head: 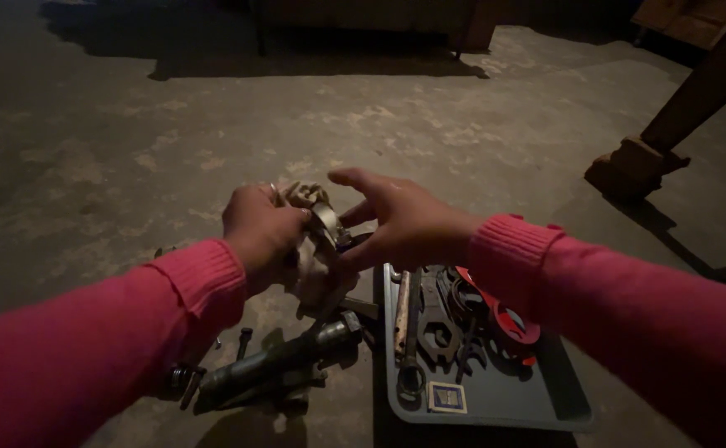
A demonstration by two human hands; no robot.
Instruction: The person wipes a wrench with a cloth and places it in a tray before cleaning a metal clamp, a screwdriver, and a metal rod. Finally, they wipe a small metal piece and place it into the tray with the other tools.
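Dim concrete floor [130, 149] fills my one view, from the head camera, stained and lit only around the hands. At the far right a wooden furniture leg [686, 108] slants down to a blocky foot.

My left hand [259, 228] is clenched around a pale metal part [317, 249], an irregular casting with a rag-like lump about it, held above the floor just left of a tray. Its long axis runs roughly up and down in my view, upper end tipped away from me; I cannot tell its shape more exactly in this light. My right hand [400, 220] is spread, fingers reaching left; its thumb and lower fingers touch the part's right side, but I cannot tell whether they grip it. Both sleeves are pink.

Below the hands lies one grey tray [496, 398], its long side running away from me. In it I count two long spanners [413, 332] lying side by side lengthwise, some darker open-ended wrenches too tangled to count, and one red ring-shaped piece [508, 319].

Left of the tray, on the floor, one dark cylindrical shaft [284, 353] lies pointing up-right, with a single small bolt [244, 338] just beside it.
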